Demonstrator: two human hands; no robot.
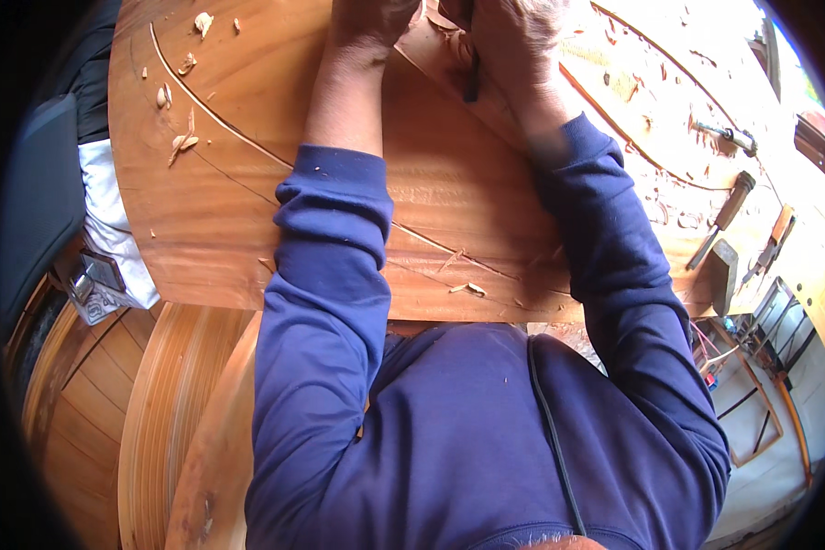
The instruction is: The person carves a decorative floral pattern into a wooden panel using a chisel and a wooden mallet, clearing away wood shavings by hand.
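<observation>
Both my hands reach to the far edge of the view, over a broad wooden panel (467, 183) with curved grooves cut into it. My right hand (518, 32) is closed around a hand tool. Only a dark, narrow end (472, 81) of that tool shows below the hand, so its kind is unclear. Close by on the left, my left hand (373, 20) is cut off by the picture's upper edge, which hides its fingers. Curled wood shavings (440, 16) lie between the hands.
On the panel's right side lie a wooden-handled chisel (730, 206), another wooden-handled tool (775, 236), a dark block-like tool head (724, 275) and a metal-ended tool (729, 136). Loose shavings (185, 142) are scattered about. Curved wooden pieces (179, 403) stand at the lower left.
</observation>
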